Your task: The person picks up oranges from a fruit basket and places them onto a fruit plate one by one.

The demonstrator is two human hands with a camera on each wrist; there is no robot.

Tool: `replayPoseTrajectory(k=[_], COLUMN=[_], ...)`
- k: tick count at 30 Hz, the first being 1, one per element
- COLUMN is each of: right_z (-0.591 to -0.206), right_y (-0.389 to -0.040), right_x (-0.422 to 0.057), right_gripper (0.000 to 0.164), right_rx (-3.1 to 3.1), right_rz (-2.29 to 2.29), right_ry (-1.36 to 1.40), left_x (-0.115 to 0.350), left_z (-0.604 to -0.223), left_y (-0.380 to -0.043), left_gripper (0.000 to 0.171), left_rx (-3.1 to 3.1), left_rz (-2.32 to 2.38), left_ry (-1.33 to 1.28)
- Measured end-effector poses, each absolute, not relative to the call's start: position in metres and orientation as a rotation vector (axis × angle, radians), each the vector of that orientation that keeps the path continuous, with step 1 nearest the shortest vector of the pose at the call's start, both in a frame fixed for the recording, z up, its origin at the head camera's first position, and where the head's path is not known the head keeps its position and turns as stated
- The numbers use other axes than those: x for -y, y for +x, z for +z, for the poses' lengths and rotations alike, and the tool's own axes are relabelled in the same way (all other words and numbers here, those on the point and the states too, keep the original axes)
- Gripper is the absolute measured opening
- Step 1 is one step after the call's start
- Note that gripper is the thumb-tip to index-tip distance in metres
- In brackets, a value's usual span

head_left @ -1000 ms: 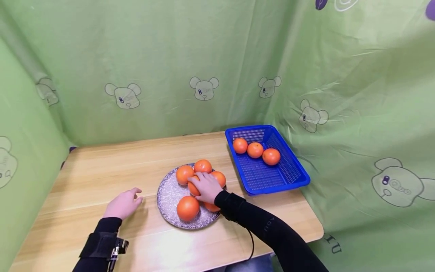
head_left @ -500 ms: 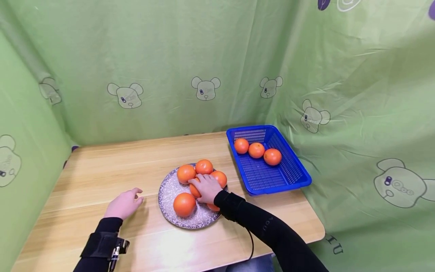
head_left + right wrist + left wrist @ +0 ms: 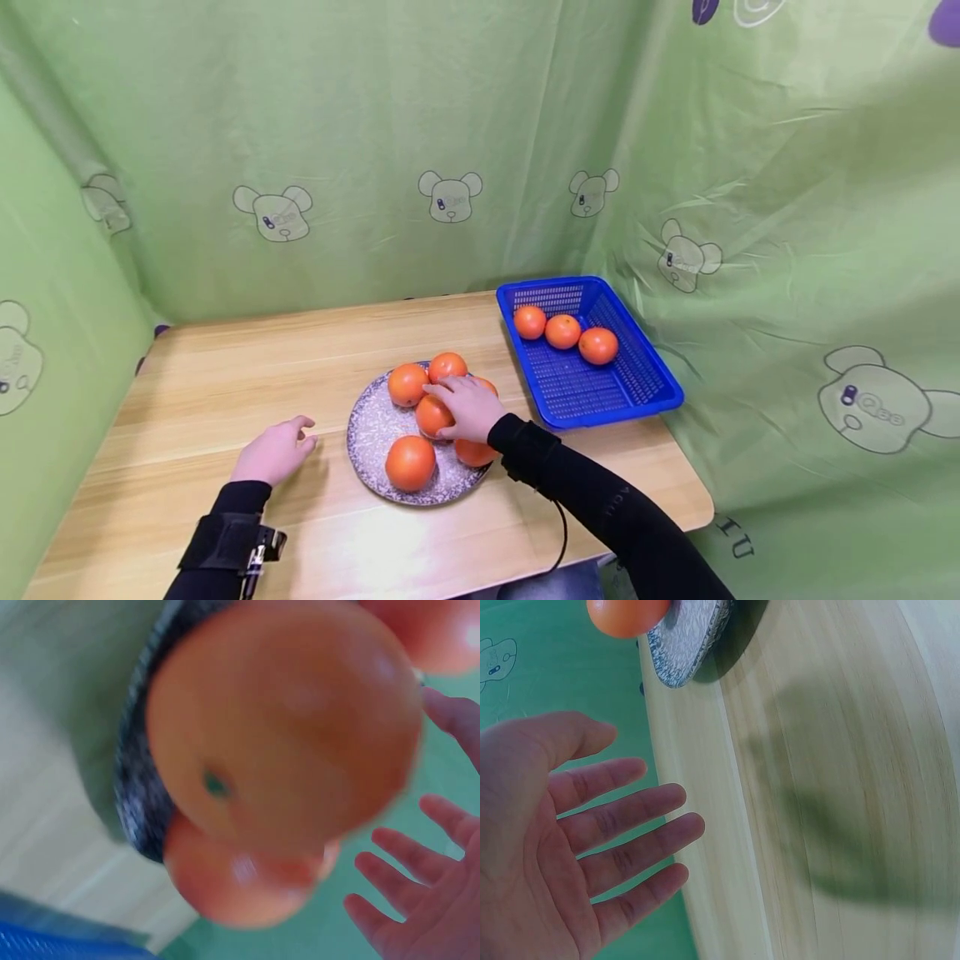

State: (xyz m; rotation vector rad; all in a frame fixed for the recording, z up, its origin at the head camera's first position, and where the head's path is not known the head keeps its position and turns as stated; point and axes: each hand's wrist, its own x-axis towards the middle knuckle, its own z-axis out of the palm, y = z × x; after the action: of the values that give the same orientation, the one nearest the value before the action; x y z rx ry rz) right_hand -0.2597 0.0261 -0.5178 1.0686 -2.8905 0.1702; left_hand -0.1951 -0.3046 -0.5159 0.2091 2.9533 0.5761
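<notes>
Several oranges sit on a speckled grey plate (image 3: 369, 442) in the head view. My right hand (image 3: 472, 410) is over the plate's right side, its fingertips at the middle orange (image 3: 433, 417). Its fingers (image 3: 409, 859) look spread and loosely bent in the right wrist view, gripping nothing; whether they touch fruit I cannot tell. A large blurred orange (image 3: 285, 735) fills that view's middle. Part of the orange behind the hand is hidden. Left of the plate, my left hand (image 3: 273, 452) hovers above the table, holding nothing, with fingers (image 3: 630, 847) apart in the left wrist view.
A blue plastic basket (image 3: 551, 408) stands right of the plate with three oranges, one of them the rightmost orange (image 3: 598, 346). The wooden table (image 3: 247, 358) backs onto a green curtain (image 3: 360, 125). A dark cable (image 3: 562, 542) hangs from the right wrist.
My right hand has drawn back slightly to the right, uncovering more of the middle orange. The front orange rolled a little away, then back toward me. The left hand has stayed put.
</notes>
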Motion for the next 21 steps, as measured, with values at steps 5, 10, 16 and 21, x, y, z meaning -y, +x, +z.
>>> replayPoseTrajectory(k=[5, 10, 16, 21], right_z=[-0.490, -0.453, -0.430, -0.424], right_y=[-0.262, -0.262, -0.264, -0.262], right_x=[-0.046, -0.071, -0.105, -0.135], right_gripper=[0.061, 0.047, 0.038, 0.032], right_rx=[2.868, 2.826, 2.633, 2.493], right_rz=[0.283, 0.341, 0.286, 0.306], right_ry=[1.043, 0.925, 0.769, 0.674], left_x=[0.303, 0.302, 0.301, 0.301], left_z=[-0.517, -0.519, -0.521, -0.521], left_y=[-0.196, -0.198, -0.201, -0.203], left_gripper=[0.039, 0.040, 0.041, 0.041], left_rx=[-2.955, -2.953, -2.953, -2.949], left_rz=[0.577, 0.574, 0.573, 0.567], left_ry=[0.217, 0.232, 0.253, 0.261])
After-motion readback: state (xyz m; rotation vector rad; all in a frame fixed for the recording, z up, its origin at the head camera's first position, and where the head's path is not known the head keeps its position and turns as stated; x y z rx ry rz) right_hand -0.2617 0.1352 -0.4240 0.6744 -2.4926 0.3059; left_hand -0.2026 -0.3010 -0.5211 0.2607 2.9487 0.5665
